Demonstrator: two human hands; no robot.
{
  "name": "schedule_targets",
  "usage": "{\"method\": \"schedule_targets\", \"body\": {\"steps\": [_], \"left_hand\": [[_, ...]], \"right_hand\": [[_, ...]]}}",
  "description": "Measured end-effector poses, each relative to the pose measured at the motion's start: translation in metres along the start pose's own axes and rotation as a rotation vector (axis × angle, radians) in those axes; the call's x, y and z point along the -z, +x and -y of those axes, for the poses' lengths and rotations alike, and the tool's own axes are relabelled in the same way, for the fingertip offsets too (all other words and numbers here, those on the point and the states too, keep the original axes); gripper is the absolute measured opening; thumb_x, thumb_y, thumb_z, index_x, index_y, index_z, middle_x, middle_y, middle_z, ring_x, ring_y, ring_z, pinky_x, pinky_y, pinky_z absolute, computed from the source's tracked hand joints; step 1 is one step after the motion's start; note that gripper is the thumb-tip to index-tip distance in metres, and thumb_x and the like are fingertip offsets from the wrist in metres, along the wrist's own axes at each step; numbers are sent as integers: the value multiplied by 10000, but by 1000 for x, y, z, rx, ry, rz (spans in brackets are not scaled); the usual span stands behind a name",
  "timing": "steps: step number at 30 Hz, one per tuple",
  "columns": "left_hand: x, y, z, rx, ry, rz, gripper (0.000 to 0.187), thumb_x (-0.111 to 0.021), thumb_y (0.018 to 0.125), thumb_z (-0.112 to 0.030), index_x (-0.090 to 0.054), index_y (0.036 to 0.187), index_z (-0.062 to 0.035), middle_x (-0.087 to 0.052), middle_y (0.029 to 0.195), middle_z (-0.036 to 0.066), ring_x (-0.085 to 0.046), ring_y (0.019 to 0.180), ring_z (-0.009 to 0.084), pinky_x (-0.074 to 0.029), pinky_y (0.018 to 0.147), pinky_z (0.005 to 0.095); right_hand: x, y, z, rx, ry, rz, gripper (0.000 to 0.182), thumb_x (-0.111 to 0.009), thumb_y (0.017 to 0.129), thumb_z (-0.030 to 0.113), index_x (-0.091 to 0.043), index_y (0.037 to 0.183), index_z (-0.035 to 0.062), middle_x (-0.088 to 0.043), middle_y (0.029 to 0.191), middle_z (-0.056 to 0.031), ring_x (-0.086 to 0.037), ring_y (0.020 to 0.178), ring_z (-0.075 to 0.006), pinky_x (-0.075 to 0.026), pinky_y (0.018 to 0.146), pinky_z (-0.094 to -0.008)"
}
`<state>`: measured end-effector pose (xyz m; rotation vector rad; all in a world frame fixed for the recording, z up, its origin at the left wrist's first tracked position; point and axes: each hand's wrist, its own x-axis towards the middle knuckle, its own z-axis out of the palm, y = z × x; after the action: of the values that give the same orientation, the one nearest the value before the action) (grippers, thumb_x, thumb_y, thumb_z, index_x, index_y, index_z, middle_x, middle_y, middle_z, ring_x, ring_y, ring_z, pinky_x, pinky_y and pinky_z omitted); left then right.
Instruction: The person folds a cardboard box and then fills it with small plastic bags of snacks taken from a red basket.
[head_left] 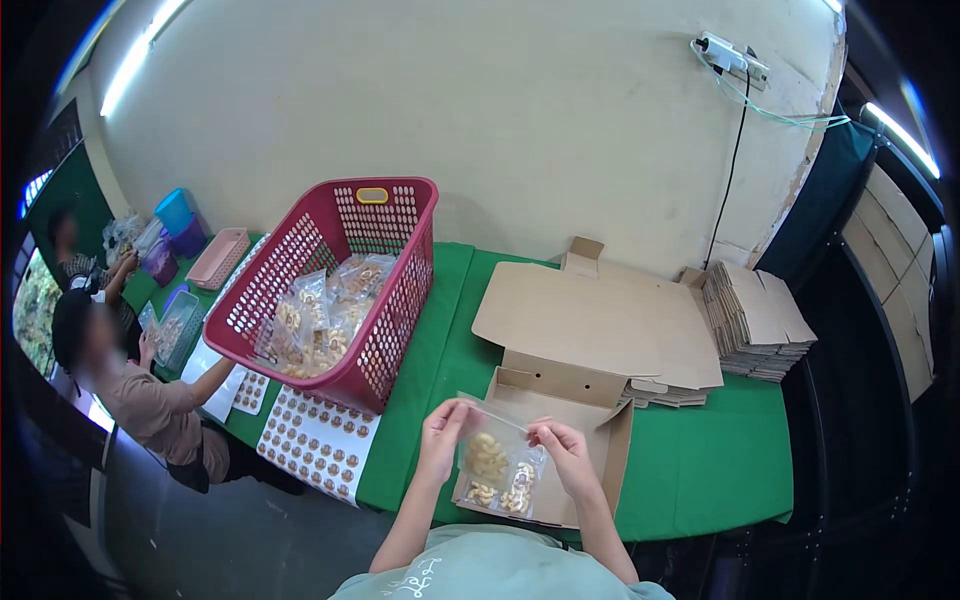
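My left hand (443, 437) and my right hand (564, 452) pinch the two top corners of a clear plastic bag of cashews (487, 455). The bag hangs over an open cardboard box (619, 455), and its pale, curved nuts gather low in it. Beneath it, at the near left of the box, lie more small bags of cashews (519, 489), partly covered by the held bag. One carries a small label. The box's lid is folded back toward the wall.
A tall maroon basket (408, 290) of nut bags stands left on the green table (700, 450). Sticker sheets (318, 440) lie beside it. Flat cardboard (600, 315) and stacked folded boxes (757, 320) are at right. Two people (150, 395) work at far left near small baskets (218, 258).
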<state>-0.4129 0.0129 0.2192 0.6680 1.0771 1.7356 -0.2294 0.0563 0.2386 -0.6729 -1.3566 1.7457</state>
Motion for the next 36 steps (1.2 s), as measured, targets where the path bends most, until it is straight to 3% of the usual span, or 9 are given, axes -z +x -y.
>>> {"method": "schedule_targets", "body": {"steps": [3,5,7,10,15,18,21,24,36], "left_hand": [[3,-1,11,133,-297,-49,165,-460,911,-195,-523,933,-44,-516,687,-15,-509,607,77,-455,610,223],[15,2,34,286,-729,184,157,-420,924,-198,-497,937,-62,-450,647,-19,-447,567,70,-398,560,202],[14,4,49,373,-1086,450,156,-392,931,-193,-486,921,-69,-416,627,-17,-425,552,71,-359,534,189],[1,-2,60,538,-1307,312,202,-404,926,-234,-503,905,-60,-410,622,-16,-406,534,81,-384,528,228],[-10,-22,74,535,-391,-46,508,-398,889,-435,-398,1243,-71,-492,1180,101,-536,991,194,-411,897,326],[-30,-46,58,487,-437,27,474,-430,903,-359,-393,1212,-1,-511,1127,105,-532,993,180,-429,863,308],[-23,-75,85,314,162,-26,336,-488,895,-237,-472,1144,-11,-571,1015,74,-560,922,147,-448,824,281],[-14,-85,102,332,188,5,284,-539,865,-126,-500,1116,3,-586,964,49,-556,893,111,-450,787,244],[-17,-56,176,244,606,164,317,-573,830,-127,-498,1093,34,-608,950,122,-599,816,158,-483,726,273]], "right_hand": [[10,-9,-14,-128,15,80,239,-547,845,70,-552,1073,0,-569,987,-45,-516,909,-125,-415,830,-266],[17,-21,-34,-258,52,231,406,-579,842,144,-459,1201,-2,-546,1088,-49,-506,967,-122,-398,860,-276],[17,-37,-62,-417,129,401,423,-599,830,160,-464,1197,-1,-548,1080,-55,-507,971,-120,-408,840,-268],[15,-47,-61,-557,104,497,293,-620,815,148,-539,1047,-13,-585,932,-32,-539,849,-99,-434,784,-245],[45,-52,-64,-493,171,208,202,-628,810,169,-594,920,3,-611,795,-19,-549,696,-83,-457,670,-236],[63,-53,-66,-425,70,82,232,-636,804,172,-595,947,-6,-623,851,-31,-561,743,-87,-458,707,-245],[71,-69,-70,-429,-6,133,269,-636,806,182,-582,989,-7,-622,898,-37,-566,781,-91,-458,732,-255],[71,-83,-67,-487,30,136,284,-629,813,184,-570,1017,-5,-617,926,-41,-569,809,-97,-461,746,-265],[117,-74,-126,-541,43,-190,223,-605,822,151,-563,960,-19,-601,890,-62,-568,805,-117,-471,746,-256]]}}
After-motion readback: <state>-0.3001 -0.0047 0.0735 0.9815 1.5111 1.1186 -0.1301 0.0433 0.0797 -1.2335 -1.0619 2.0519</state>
